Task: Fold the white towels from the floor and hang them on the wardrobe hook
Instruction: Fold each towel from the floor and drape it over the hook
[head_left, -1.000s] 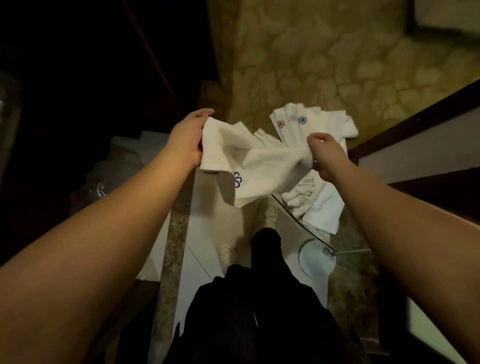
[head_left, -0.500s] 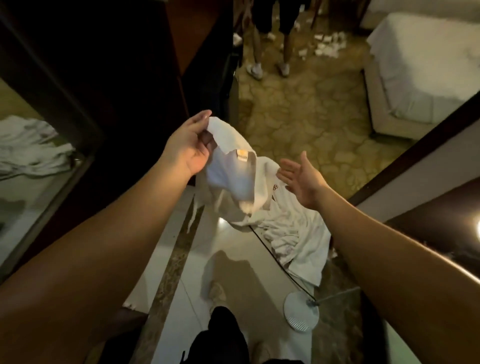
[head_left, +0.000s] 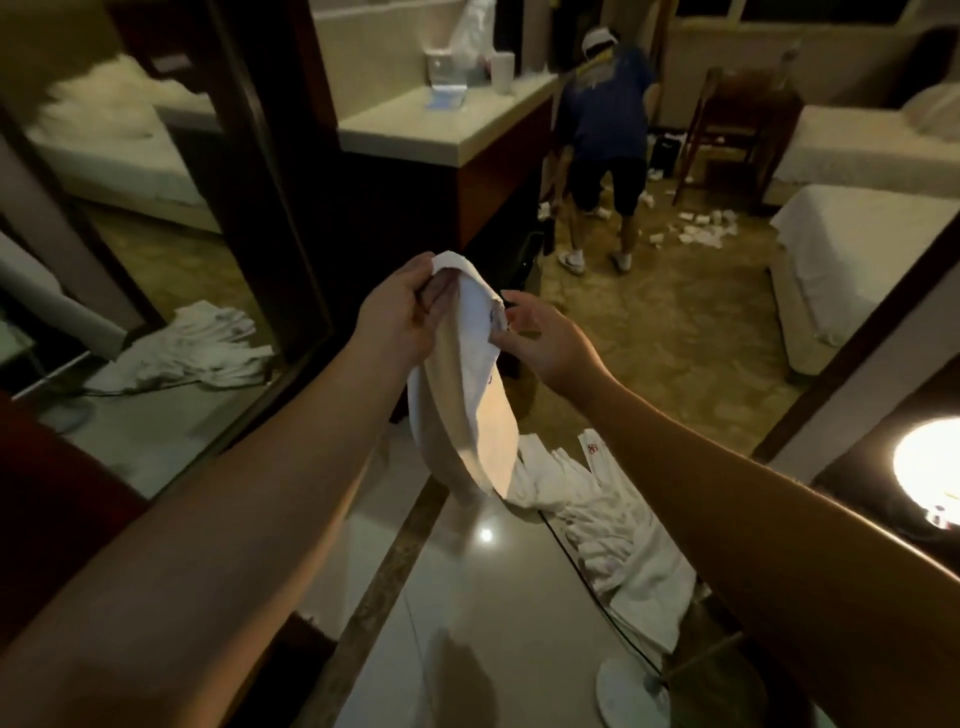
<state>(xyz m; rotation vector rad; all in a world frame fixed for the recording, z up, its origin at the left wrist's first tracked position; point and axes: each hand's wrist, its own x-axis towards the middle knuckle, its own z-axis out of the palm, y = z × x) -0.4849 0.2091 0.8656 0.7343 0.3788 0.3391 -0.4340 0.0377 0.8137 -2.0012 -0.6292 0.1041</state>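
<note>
White terry hand towel (head_left: 462, 395) hangs doubled from my left hand (head_left: 400, 322), fingers pinched on its top corner, right hand (head_left: 540, 338) pinching its edge; a loose pinch could drop it onto the floor pile (head_left: 613, 514).

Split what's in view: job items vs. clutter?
Job:
- white towel, gripped at its top by left hand, right hand pinching its edge
- towel pile on the floor

Lying about:
- paper scraps on the carpet
- lamp
- items on counter
</note>
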